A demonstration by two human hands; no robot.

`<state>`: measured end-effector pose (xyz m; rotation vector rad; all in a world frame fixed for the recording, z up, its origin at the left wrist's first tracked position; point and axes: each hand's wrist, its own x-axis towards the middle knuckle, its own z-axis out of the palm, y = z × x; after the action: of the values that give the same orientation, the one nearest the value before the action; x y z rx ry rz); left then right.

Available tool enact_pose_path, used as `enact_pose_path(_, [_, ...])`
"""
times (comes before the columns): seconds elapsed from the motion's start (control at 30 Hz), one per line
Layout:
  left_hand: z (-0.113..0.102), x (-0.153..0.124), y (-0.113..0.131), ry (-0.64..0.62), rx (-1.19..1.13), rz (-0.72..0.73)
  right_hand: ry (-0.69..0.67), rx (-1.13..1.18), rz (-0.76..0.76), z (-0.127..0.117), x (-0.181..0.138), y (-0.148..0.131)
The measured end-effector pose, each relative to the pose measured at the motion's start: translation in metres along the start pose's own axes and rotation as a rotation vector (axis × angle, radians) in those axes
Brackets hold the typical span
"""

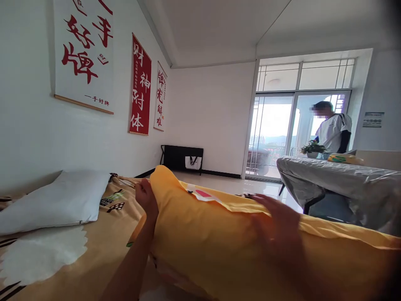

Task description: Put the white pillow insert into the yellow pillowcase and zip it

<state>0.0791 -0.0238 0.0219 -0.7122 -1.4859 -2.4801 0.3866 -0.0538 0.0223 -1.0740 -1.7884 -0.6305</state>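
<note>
A plump yellow pillow (200, 238) in its pillowcase stands tilted up in front of me, with a white and pink print along its upper edge. At its left corner my left hand (146, 195) is closed in a fist on the fabric. My right hand (278, 219), blurred, straddles the loose top edge, its fingers over the far side and its thumb on the near face. Beneath the pillow spreads a tan patterned bed cover (115, 234). A white pillow (59, 202) lies on it to the left.
Hanging scrolls (140, 85) line the left wall. A black folded frame (175, 158) with a white bag (192, 162) stands by the far wall. On the right is a plastic-covered table (338, 171) with a potted plant (313, 149). A person (333, 129) stands behind it, near glass doors (272, 133).
</note>
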Motion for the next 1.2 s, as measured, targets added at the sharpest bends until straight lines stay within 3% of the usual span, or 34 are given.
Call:
enact_pose_path(0.07, [0.003,-0.018,0.023,-0.044,-0.070,0.026,0.051,0.158,-0.214,0.018,0.011,-0.052])
enact_pose_path(0.17, [-0.004,-0.044,0.043,-0.136,-0.201,0.078,0.032,0.307,-0.119,0.041,0.039,-0.110])
enact_pose_path(0.23, [-0.013,-0.052,0.039,-0.215,-0.236,0.080,-0.043,0.361,-0.113,0.053,0.054,-0.129])
enact_pose_path(0.47, [-0.053,-0.023,-0.034,-0.372,-0.149,-0.185,-0.051,0.448,-0.268,0.087,0.070,-0.141])
enact_pose_path(0.6, [-0.069,-0.010,-0.055,-0.564,-0.147,-0.131,-0.097,0.496,-0.468,0.093,0.073,-0.152])
enact_pose_path(0.7, [-0.075,-0.002,-0.055,-0.747,-0.235,-0.114,-0.219,0.500,-0.526,0.093,0.073,-0.155])
enact_pose_path(0.87, [-0.075,0.014,-0.030,-0.834,-0.358,0.041,-0.310,0.529,-0.521,0.092,0.075,-0.151])
enact_pose_path(0.93, [-0.073,0.019,-0.021,-0.872,-0.432,0.000,-0.314,0.576,-0.552,0.092,0.076,-0.149])
enact_pose_path(1.0, [-0.070,0.023,-0.016,-0.819,-0.563,-0.114,-0.325,0.620,-0.543,0.092,0.077,-0.149])
enact_pose_path(1.1, [-0.069,0.028,-0.019,-0.604,-0.751,-0.284,-0.339,0.597,-0.410,0.094,0.078,-0.148])
enact_pose_path(1.2, [-0.075,0.025,-0.025,-0.283,-0.648,-0.220,-0.354,0.537,-0.351,0.098,0.077,-0.148])
